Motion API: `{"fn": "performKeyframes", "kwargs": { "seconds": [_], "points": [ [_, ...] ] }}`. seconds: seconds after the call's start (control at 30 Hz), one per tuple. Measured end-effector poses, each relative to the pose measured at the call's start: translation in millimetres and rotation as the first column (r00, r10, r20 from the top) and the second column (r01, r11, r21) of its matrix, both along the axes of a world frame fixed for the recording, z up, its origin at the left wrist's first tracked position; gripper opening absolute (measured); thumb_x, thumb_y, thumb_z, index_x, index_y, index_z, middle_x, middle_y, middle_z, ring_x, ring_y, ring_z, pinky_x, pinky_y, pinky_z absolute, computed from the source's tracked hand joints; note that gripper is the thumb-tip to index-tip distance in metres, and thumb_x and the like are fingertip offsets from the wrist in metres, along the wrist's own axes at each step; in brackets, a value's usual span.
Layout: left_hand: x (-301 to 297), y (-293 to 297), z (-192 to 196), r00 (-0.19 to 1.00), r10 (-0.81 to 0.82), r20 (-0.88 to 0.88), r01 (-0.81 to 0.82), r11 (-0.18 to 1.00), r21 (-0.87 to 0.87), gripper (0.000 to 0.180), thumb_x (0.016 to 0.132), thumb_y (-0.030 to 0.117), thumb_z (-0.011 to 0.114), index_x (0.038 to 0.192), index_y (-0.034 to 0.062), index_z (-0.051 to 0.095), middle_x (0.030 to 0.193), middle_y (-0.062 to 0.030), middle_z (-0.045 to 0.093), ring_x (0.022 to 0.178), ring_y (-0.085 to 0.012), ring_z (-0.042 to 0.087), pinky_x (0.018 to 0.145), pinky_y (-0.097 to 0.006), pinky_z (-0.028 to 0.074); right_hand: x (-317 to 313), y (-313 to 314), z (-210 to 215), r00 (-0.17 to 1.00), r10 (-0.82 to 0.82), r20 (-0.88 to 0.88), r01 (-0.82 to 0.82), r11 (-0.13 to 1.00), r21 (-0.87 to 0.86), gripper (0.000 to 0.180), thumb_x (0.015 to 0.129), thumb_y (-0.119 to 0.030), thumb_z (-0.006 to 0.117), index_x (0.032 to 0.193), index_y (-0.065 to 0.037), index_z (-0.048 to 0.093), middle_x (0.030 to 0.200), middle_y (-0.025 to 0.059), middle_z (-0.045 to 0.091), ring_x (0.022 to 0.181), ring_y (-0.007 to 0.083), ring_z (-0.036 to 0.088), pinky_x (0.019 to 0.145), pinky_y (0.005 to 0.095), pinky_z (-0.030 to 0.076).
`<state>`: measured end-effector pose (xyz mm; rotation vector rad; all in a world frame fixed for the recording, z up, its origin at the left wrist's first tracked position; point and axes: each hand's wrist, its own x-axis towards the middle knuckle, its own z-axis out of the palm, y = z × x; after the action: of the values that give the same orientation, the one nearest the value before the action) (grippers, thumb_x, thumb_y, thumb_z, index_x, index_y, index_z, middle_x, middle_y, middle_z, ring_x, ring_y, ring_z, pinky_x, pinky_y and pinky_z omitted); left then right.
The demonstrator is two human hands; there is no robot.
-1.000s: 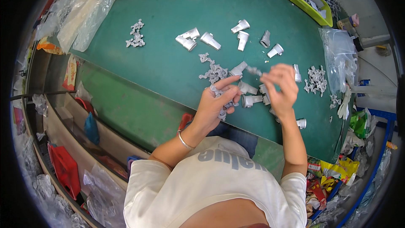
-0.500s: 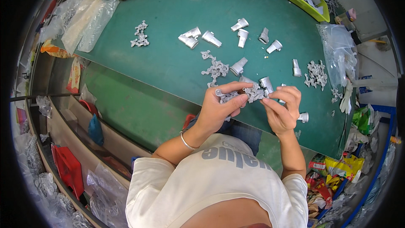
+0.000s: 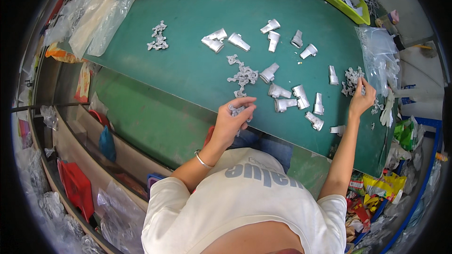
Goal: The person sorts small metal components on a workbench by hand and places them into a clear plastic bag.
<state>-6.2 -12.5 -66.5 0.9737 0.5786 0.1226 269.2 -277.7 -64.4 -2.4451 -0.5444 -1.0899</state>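
So the big one first: the dark green, smooth flat tabletop (image 3: pixel 188 42) looks pretty much the same as half a second ago. The clear, flat plastic bags (image 3: pixel 110 23) at its left end and the lime-green, oblong plastic basket (image 3: pixel 343 9) at the far right haven't changed either.

The hands are what changed. Half a second back they were together over the near edge, fingertips meeting on a cluster of small parts. Now the right hand (image 3: pixel 362 101) is way over to the right, fingertips narrow and touching the right-hand heap (image 3: pixel 352 79) of small, knobbly grey metal-looking pieces. Can't tell if it's gripping any of them or just resting there. The left hand (image 3: pixel 229 121) has stayed by the near edge, a bit further left, curled around a small bunch (image 3: pixel 237 110) of the same kind of grey pieces. The cluster that stuck out past its fingertips isn't there anymore.

The middle heap (image 3: pixel 245 75) of those pieces, just beyond the left hand, and the far-left heap (image 3: pixel 157 42) look untouched.

Last, the silver, tapered metal tubes (image 3: pixel 239 42) lie scattered where they were. One near-edge tube (image 3: pixel 314 121) that the right hand was covering is now in plain view, and its neighbour (image 3: pixel 318 104) shows whole too.
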Motion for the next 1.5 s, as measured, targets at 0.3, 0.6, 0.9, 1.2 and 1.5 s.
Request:
{"fn": "performKeyframes", "kwargs": {
  "seconds": [0.3,0.6,0.9,1.2,1.5],
  "points": [
    [-10.9,3.1,-14.9,0.993,0.103,-0.050,-0.104,0.994,-0.025,0.023,0.083,0.006,0.059,0.105,0.0003,0.059,0.085,-0.0042,0.058,0.068,-0.0064,0.052,0.047,-0.018,0.039,-101.1,140.4,10.7,0.583,0.659,-0.474,-0.741,0.671,0.022,0.032,0.066,-0.016,0.071,0.094,-0.005,0.060,0.094,0.0100,0.058,0.093,0.0265,0.052,0.082,0.0366,0.037],
    [-12.5,6.5,-11.5,0.989,0.148,0.012,-0.147,0.987,-0.072,0.026,0.082,0.004,0.057,0.108,0.0008,0.058,0.085,-0.0021,0.058,0.069,-0.0066,0.053,0.048,-0.018,0.041,-129.8,185.3,-13.5,0.583,0.664,-0.468,-0.660,0.723,0.203,0.012,0.072,-0.009,0.067,0.078,0.000,0.063,0.073,0.0065,0.059,0.071,0.0202,0.053,0.067,0.0305,0.039],
    [-0.6,6.3,18.9,0.946,0.202,0.252,-0.171,0.975,-0.140,0.032,0.081,0.003,0.059,0.112,-0.0011,0.055,0.089,-0.0054,0.056,0.073,-0.0090,0.052,0.048,-0.019,0.042,-161.6,141.3,27.9,-0.095,0.828,-0.553,0.014,0.557,0.831,0.013,0.084,-0.010,0.058,0.086,0.002,0.064,0.075,0.0073,0.064,0.071,0.0099,0.057,0.068,0.0224,0.043],
    [-0.7,3.2,26.5,0.959,0.153,0.238,-0.135,0.987,-0.090,0.021,0.082,0.005,0.059,0.102,-0.0012,0.060,0.075,-0.0044,0.057,0.059,-0.0065,0.050,0.047,-0.018,0.040,-174.9,132.8,42.7,-0.083,0.866,-0.494,-0.063,0.490,0.869,0.012,0.084,-0.006,0.056,0.083,0.003,0.063,0.075,0.0059,0.061,0.071,0.0097,0.056,0.067,0.0226,0.042],
    [-1.8,1.3,32.6,0.955,0.145,0.258,-0.125,0.988,-0.092,0.019,0.082,0.005,0.060,0.100,-0.0007,0.060,0.075,-0.0048,0.057,0.059,-0.0060,0.050,0.046,-0.018,0.039,-179.9,131.2,48.6,-0.087,0.885,-0.457,-0.001,0.459,0.888,0.011,0.084,-0.006,0.056,0.082,0.003,0.063,0.074,0.0056,0.060,0.071,0.0099,0.056,0.067,0.0223,0.041]
  ]
}}
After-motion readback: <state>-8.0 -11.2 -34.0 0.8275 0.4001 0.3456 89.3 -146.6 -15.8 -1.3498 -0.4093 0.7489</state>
